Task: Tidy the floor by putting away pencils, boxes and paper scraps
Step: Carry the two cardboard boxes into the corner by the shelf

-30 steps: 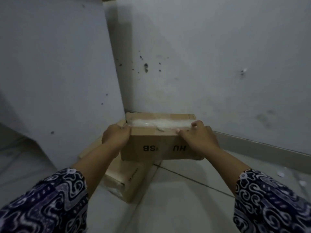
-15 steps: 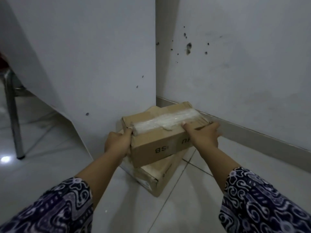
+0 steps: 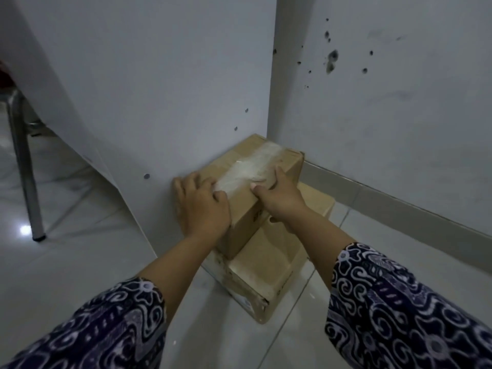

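Head view: both hands clasp the top box (image 3: 263, 166), which rests on the lower box (image 3: 269, 265) in the corner against the white panel (image 3: 159, 89). The left hand (image 3: 203, 206) has its grip wrapped over the near left edge, while the right hand (image 3: 279, 198) grips the near right edge, thumb on the clear tape (image 3: 250, 169).

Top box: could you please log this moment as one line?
top box on lower box | left hand, right hand gripping it | corner
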